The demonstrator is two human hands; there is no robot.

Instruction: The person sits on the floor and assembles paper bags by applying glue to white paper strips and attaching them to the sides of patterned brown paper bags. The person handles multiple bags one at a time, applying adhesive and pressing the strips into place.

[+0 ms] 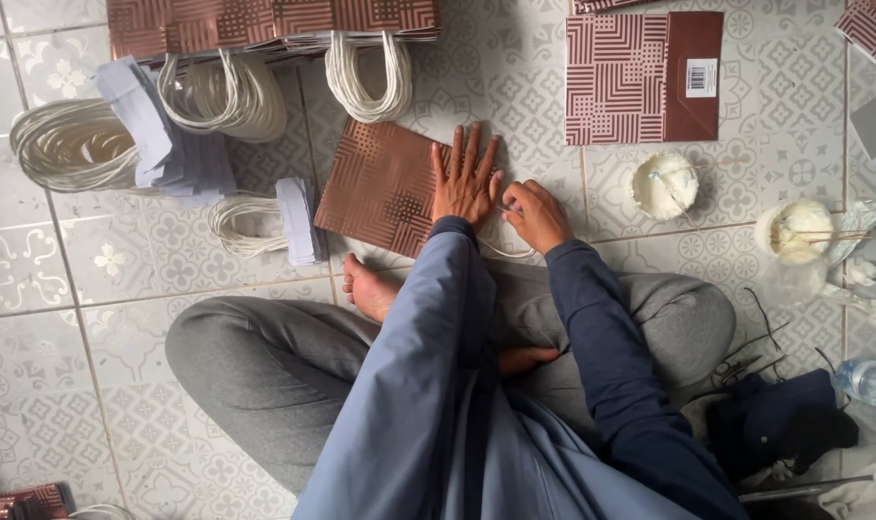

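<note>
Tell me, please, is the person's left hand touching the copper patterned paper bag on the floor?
Touching. The head view shows the left hand lying flat, fingers spread, on the right edge of the copper patterned paper bag, with no gap visible.

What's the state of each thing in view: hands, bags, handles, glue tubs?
left hand: flat, fingers spread, pressing on the bag
right hand: curled at the bag's edge, pinching a cord
brown patterned paper bag: flat on the tiled floor, under the left hand
finished bag: flat, folded, apart from the hands
bag stack: flat, cord handles hanging out
white paste tub: open
second tub: open, sticks inside
water bottle: lying down
</note>
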